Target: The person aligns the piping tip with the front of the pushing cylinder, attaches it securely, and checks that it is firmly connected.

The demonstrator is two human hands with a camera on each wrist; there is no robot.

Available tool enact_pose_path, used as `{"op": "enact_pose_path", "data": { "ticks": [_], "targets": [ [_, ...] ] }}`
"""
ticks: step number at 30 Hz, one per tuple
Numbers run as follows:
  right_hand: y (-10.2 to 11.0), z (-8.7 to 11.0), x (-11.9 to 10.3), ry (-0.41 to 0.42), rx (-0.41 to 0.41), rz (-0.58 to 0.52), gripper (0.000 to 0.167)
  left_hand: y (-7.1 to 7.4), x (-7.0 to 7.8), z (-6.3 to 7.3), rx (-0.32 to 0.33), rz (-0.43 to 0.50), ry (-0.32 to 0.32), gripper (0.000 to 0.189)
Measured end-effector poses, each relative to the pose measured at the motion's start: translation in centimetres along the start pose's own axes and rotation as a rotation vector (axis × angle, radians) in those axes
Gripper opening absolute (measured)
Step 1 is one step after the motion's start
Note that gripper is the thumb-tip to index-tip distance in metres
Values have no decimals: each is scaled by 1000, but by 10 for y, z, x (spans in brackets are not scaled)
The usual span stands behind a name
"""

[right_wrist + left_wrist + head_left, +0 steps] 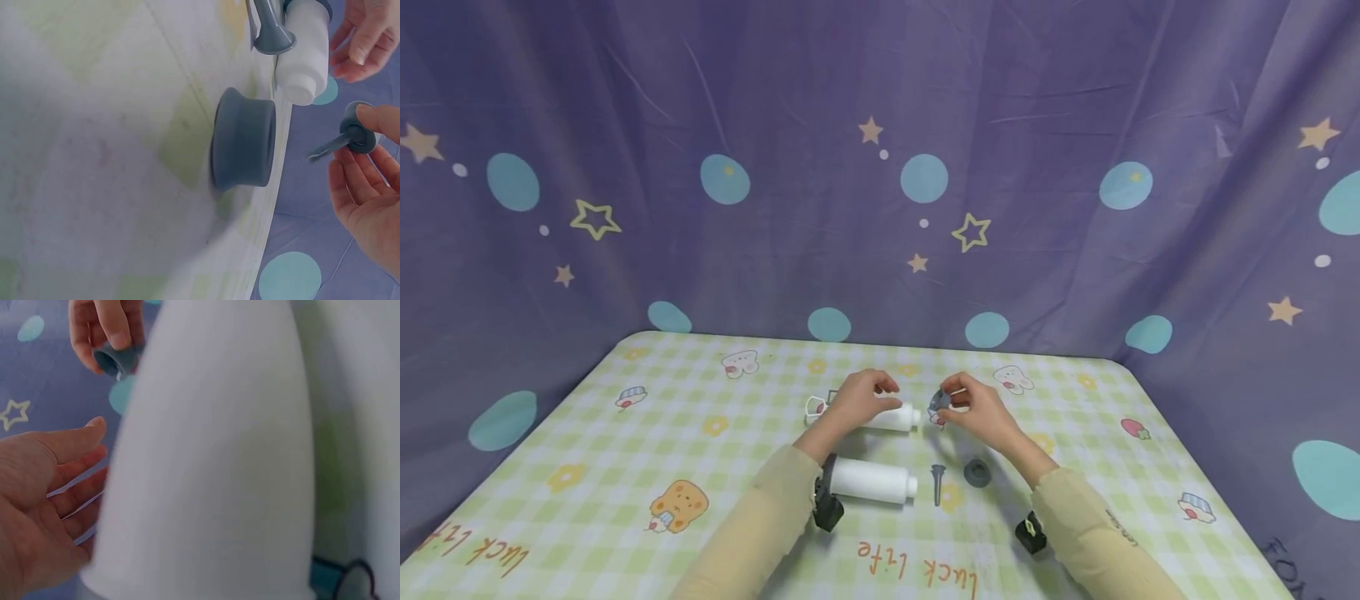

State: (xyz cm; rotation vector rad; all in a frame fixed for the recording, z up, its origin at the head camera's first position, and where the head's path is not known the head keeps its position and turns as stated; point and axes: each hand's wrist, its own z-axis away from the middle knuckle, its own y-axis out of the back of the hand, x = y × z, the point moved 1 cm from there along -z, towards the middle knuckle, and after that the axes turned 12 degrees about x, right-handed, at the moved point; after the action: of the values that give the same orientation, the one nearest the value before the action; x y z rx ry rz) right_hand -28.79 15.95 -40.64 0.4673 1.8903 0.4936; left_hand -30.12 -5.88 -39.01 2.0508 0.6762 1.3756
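My right hand (985,412) pinches a blue-grey flared piece with a thin stem (357,136) between thumb and fingers, raised over the far half of the table. In the left wrist view the hollow mouth of this flared piece (112,360) shows. My left hand (856,402) hovers by the far white bottle (893,417), fingers loosely bent and nothing between them. That bottle lies on its side, its neck toward the right hand. Nearer to me lies a second white bottle (872,481), also on its side, which fills much of the left wrist view (206,462).
Right of the near bottle lies a grey stemmed piece (937,483) with a flared end. Beside it sits a round grey cap (977,472). A white loop (816,407) shows at the far bottle's left end. Behind the checked tablecloth (700,467) hangs a purple curtain (820,100).
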Motion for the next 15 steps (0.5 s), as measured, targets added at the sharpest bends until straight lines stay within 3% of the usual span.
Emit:
{"op": "enact_pose_path", "data": {
  "ticks": [5, 15],
  "targets": [
    [-3, 0, 2, 1, -9, 3, 33, -2, -10, 1, -53, -25, 21, 25],
    [-6, 0, 2, -11, -14, 18, 33, -11, -20, 2, -88, -219, -126, 38]
  ]
}}
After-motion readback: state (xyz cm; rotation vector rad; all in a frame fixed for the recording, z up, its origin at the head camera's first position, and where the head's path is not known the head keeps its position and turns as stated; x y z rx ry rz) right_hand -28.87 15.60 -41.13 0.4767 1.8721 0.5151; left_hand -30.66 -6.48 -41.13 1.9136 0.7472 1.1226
